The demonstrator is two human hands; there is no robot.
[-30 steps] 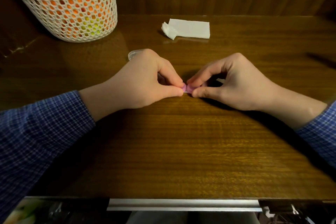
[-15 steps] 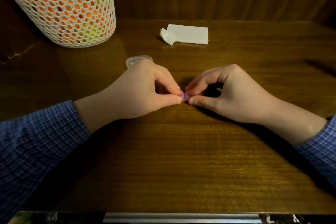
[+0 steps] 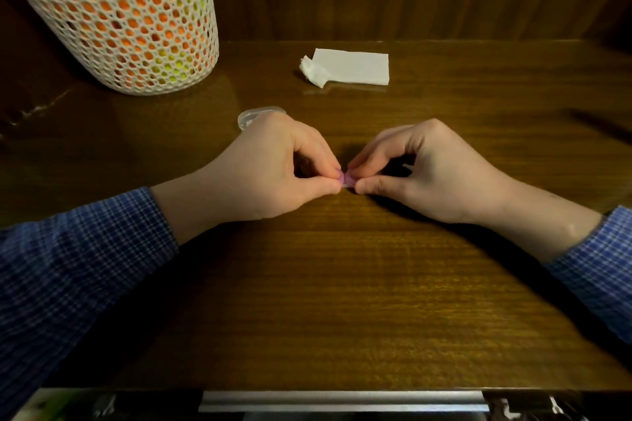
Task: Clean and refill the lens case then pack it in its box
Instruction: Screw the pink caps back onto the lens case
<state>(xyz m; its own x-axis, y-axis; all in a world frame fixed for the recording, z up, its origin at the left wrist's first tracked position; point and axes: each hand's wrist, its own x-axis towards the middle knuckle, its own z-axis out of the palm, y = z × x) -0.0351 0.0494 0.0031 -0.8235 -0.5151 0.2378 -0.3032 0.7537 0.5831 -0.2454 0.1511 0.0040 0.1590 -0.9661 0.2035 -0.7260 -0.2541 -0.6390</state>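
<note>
No real movement since the earlier frames: left hand (image 3: 270, 167) and right hand (image 3: 427, 171) still together, fingertips nearly touching, both pinching the small purple lens case (image 3: 349, 178) between thumb and forefinger. Case low over the wooden table (image 3: 342, 301), mostly hidden by fingers; open or closed, cannot tell. Clear plastic lid (image 3: 254, 114) just behind the left hand, partly covered by the knuckles. White folded tissue (image 3: 352, 66) farther back from the hands. White mesh basket (image 3: 116, 15) far left of the tissue. Blue checked sleeves on both forearms.
</note>
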